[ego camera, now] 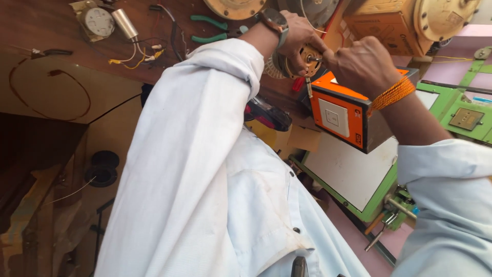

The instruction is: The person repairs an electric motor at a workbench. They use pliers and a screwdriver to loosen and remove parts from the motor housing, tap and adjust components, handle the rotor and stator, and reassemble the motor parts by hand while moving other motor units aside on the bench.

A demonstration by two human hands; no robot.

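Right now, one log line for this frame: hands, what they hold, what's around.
left hand: grips small motor | right hand: pinches its shaft end | below: orange box | bench: green pliers

A small round motor part [302,57] with copper-coloured windings, seemingly a rotor, sits above the orange box.

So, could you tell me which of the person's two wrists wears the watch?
The left wrist wears the watch; the right wrist carries only wound orange thread.

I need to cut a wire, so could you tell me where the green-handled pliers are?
In the head view, the green-handled pliers lie on the brown workbench at top centre, just left of the left hand.
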